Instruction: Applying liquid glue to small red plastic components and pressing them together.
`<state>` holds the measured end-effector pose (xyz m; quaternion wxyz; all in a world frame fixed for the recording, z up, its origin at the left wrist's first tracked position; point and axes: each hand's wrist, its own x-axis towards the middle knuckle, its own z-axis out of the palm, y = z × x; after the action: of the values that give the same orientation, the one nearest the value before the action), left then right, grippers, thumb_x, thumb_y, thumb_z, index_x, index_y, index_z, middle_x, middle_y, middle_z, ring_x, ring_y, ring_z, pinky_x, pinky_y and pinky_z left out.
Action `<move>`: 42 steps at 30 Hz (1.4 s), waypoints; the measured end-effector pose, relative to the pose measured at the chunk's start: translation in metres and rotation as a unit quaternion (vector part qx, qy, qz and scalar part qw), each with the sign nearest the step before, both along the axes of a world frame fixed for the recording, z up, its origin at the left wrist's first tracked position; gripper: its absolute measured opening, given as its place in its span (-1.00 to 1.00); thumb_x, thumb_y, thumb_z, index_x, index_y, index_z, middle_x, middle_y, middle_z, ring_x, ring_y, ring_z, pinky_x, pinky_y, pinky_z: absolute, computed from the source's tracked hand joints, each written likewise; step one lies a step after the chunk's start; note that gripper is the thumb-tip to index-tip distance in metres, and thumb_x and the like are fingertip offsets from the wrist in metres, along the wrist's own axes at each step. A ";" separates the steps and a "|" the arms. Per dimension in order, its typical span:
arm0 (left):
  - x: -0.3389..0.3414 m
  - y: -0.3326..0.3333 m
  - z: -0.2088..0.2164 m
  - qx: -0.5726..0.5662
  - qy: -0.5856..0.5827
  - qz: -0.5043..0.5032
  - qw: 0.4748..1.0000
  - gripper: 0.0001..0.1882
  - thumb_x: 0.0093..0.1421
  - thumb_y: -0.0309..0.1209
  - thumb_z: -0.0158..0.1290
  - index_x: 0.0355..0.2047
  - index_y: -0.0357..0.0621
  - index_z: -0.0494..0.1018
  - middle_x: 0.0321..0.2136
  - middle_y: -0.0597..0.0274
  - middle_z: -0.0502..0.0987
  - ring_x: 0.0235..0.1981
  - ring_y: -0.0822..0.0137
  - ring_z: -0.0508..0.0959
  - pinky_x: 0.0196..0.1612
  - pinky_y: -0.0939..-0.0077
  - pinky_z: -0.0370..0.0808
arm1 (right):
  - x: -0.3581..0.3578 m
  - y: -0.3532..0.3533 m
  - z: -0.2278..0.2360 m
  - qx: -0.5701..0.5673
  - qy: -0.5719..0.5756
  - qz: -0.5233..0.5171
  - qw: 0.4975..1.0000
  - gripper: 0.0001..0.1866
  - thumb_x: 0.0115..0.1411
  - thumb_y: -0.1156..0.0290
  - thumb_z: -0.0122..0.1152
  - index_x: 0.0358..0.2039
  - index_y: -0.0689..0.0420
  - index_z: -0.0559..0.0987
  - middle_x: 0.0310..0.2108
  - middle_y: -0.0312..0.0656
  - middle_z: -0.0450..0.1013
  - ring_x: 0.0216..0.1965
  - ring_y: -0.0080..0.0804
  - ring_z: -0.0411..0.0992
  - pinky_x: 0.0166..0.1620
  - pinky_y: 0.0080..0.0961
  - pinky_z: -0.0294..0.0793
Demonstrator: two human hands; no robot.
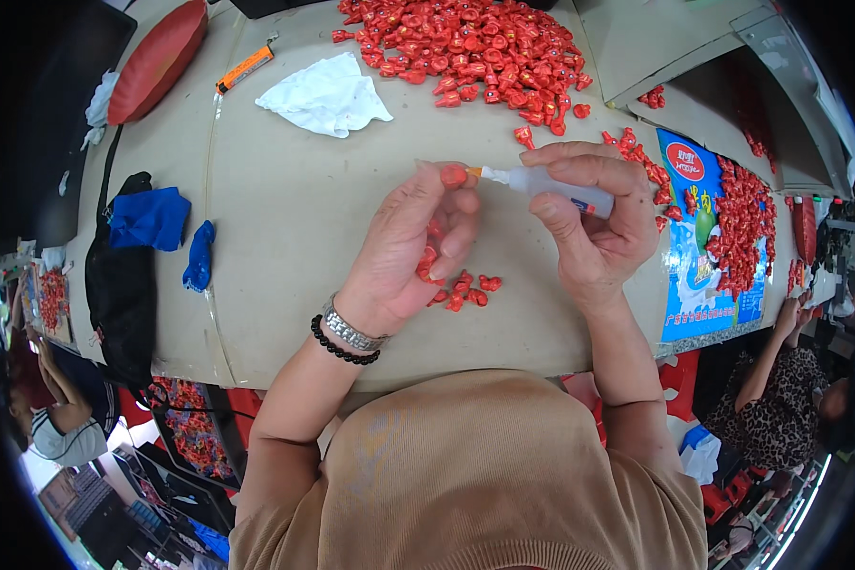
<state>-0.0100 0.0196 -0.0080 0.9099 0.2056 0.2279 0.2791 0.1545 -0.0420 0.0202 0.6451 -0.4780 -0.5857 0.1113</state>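
My left hand [413, 233] is closed around several small red plastic figures. One red figure [453, 177] is pinched between its thumb and forefinger at the top. My right hand [594, 209] grips a small translucent white glue bottle [565, 190], held nearly level. The bottle's thin orange-tipped nozzle points left, at or very close to the pinched figure. Just below the left hand, a few loose red figures [464, 293] lie on the table [285, 228].
A large pile of red figures [484, 52] covers the far middle. More lie on a blue printed sheet [689, 256] at right, beside a metal box. A white cloth [323, 95], orange tube [244, 69], red tray [159, 59], blue cloth [150, 218] and black bag are leftward. People sit at both sides.
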 end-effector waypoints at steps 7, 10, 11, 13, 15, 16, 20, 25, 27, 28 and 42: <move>0.000 0.001 -0.002 0.004 0.002 0.000 1.000 -0.54 0.35 -0.01 -0.23 -0.27 -0.19 0.38 -0.53 0.36 0.37 -0.68 0.57 0.23 -0.76 0.74 0.14 | 0.002 0.001 0.002 0.009 -0.036 -0.003 0.999 -0.76 -0.06 0.65 0.31 -0.33 0.29 0.50 -0.37 -0.05 0.53 -0.31 -0.30 0.52 -0.25 -0.45 0.53; 0.000 0.001 -0.001 0.006 0.000 -0.001 1.000 -0.54 0.34 -0.01 -0.23 -0.27 -0.19 0.37 -0.52 0.36 0.37 -0.68 0.57 0.23 -0.76 0.74 0.14 | 0.000 -0.001 0.004 0.009 -0.016 0.000 1.000 -0.76 -0.07 0.65 0.31 -0.33 0.29 0.50 -0.36 -0.04 0.53 -0.31 -0.30 0.52 -0.25 -0.45 0.52; 0.000 0.001 -0.003 0.001 -0.013 -0.001 1.000 -0.57 0.34 -0.03 -0.20 -0.26 -0.17 0.39 -0.48 0.36 0.42 -0.69 0.57 0.24 -0.77 0.73 0.13 | -0.001 -0.001 0.005 0.012 -0.012 0.002 1.000 -0.76 -0.07 0.66 0.32 -0.34 0.29 0.50 -0.36 -0.03 0.53 -0.31 -0.30 0.52 -0.25 -0.45 0.52; -0.001 0.001 -0.009 -0.007 -0.038 -0.001 0.999 -0.63 0.33 -0.07 -0.13 -0.22 -0.12 0.43 -0.41 0.35 0.51 -0.70 0.55 0.25 -0.77 0.72 0.11 | 0.000 -0.002 0.006 0.016 -0.019 0.004 1.000 -0.75 -0.07 0.66 0.32 -0.34 0.29 0.50 -0.36 -0.02 0.53 -0.31 -0.30 0.51 -0.26 -0.46 0.52; -0.001 0.002 -0.009 -0.008 -0.037 -0.001 0.999 -0.63 0.33 -0.06 -0.13 -0.22 -0.12 0.44 -0.41 0.35 0.51 -0.70 0.55 0.25 -0.77 0.72 0.11 | 0.002 -0.001 0.006 0.016 -0.040 0.005 0.999 -0.75 -0.07 0.66 0.32 -0.34 0.29 0.50 -0.36 -0.02 0.53 -0.31 -0.31 0.51 -0.27 -0.48 0.52; -0.001 0.002 -0.010 -0.009 -0.037 -0.001 0.999 -0.63 0.33 -0.06 -0.13 -0.21 -0.11 0.44 -0.41 0.34 0.51 -0.70 0.55 0.26 -0.77 0.71 0.11 | 0.002 -0.001 0.005 0.014 -0.042 0.006 0.999 -0.75 -0.07 0.66 0.33 -0.34 0.29 0.50 -0.36 -0.02 0.53 -0.31 -0.31 0.51 -0.28 -0.49 0.52; 0.001 0.001 0.001 -0.003 -0.002 0.000 1.000 -0.54 0.35 0.00 -0.24 -0.23 -0.19 0.36 -0.50 0.35 0.38 -0.68 0.57 0.23 -0.77 0.74 0.14 | 0.001 -0.001 0.005 0.016 -0.039 0.009 0.999 -0.74 -0.07 0.66 0.33 -0.33 0.28 0.50 -0.36 -0.02 0.53 -0.32 -0.32 0.51 -0.30 -0.51 0.51; 0.000 0.001 -0.007 -0.009 -0.028 -0.002 1.000 -0.63 0.34 -0.06 -0.14 -0.21 -0.10 0.44 -0.42 0.34 0.51 -0.70 0.55 0.26 -0.77 0.71 0.12 | 0.001 0.000 0.005 0.021 -0.054 0.009 0.998 -0.74 -0.08 0.66 0.33 -0.33 0.28 0.50 -0.35 -0.02 0.53 -0.32 -0.32 0.51 -0.30 -0.51 0.51; -0.001 0.002 -0.008 -0.003 -0.034 -0.007 0.999 -0.63 0.34 -0.07 -0.14 -0.22 -0.10 0.44 -0.43 0.35 0.50 -0.70 0.56 0.26 -0.77 0.71 0.12 | 0.001 0.001 0.005 0.019 -0.058 0.009 0.998 -0.74 -0.07 0.66 0.32 -0.33 0.28 0.50 -0.35 -0.02 0.53 -0.32 -0.32 0.51 -0.30 -0.51 0.51; -0.001 0.002 -0.009 0.000 -0.037 -0.009 0.999 -0.64 0.34 -0.07 -0.14 -0.22 -0.10 0.44 -0.43 0.35 0.50 -0.70 0.56 0.26 -0.77 0.71 0.12 | 0.001 0.001 0.005 0.015 -0.059 0.009 0.998 -0.74 -0.07 0.66 0.32 -0.33 0.28 0.50 -0.35 -0.02 0.53 -0.32 -0.32 0.50 -0.29 -0.50 0.51; -0.002 0.001 -0.009 -0.007 -0.039 -0.006 0.999 -0.67 0.34 -0.11 -0.12 -0.20 -0.11 0.43 -0.40 0.35 0.50 -0.69 0.55 0.26 -0.77 0.72 0.12 | 0.001 -0.001 0.005 -0.003 -0.033 0.007 0.999 -0.73 -0.08 0.66 0.33 -0.33 0.28 0.49 -0.35 -0.02 0.53 -0.32 -0.31 0.51 -0.25 -0.47 0.51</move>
<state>-0.0116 0.0210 -0.0174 0.9210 0.1898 0.1928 0.2803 0.1552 -0.0431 0.0249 0.6231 -0.4791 -0.6098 0.1021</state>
